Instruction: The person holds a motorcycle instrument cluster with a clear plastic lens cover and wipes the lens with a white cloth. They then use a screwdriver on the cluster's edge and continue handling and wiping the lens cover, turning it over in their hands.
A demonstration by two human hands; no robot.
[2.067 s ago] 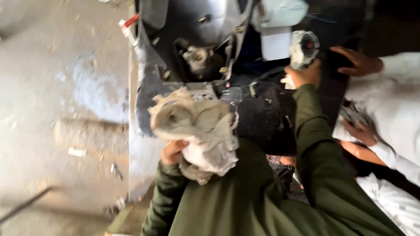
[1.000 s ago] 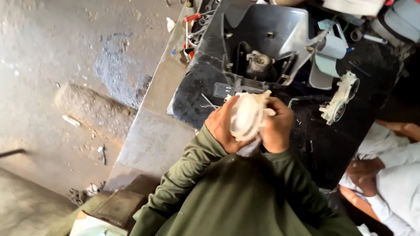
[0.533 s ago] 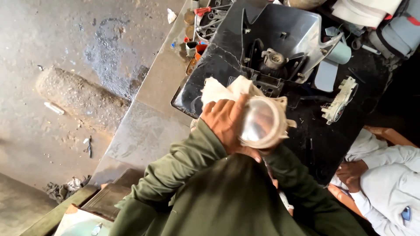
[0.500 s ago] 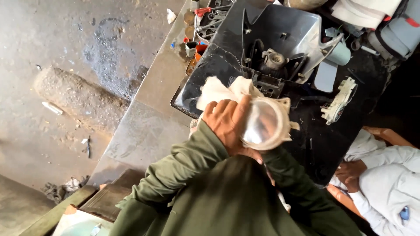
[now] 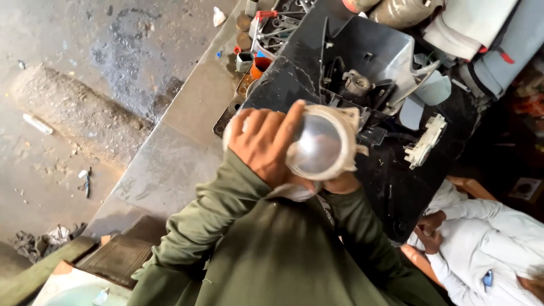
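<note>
I hold a round, pale lens housing (image 5: 320,147) with a shiny domed face up close to the camera. My left hand (image 5: 263,141) wraps over its left side, fingers spread across the rim. My right hand (image 5: 341,183) supports it from below and is mostly hidden. A white cloth (image 5: 294,192) is bunched under the housing between both hands, and a bit of it shows behind my left hand's knuckles.
A black headlight shell (image 5: 368,54) with wiring lies on the dark worktop (image 5: 391,187). A white plastic bracket (image 5: 426,141) rests to the right. Small pots and tools (image 5: 255,59) sit at the grey metal bench (image 5: 175,147). A person in white (image 5: 487,238) crouches at lower right.
The cloth that covered the housing has slipped underneath it, baring the shiny lens face. The housing has come up nearer to the camera, my left hand shifted over its side.
</note>
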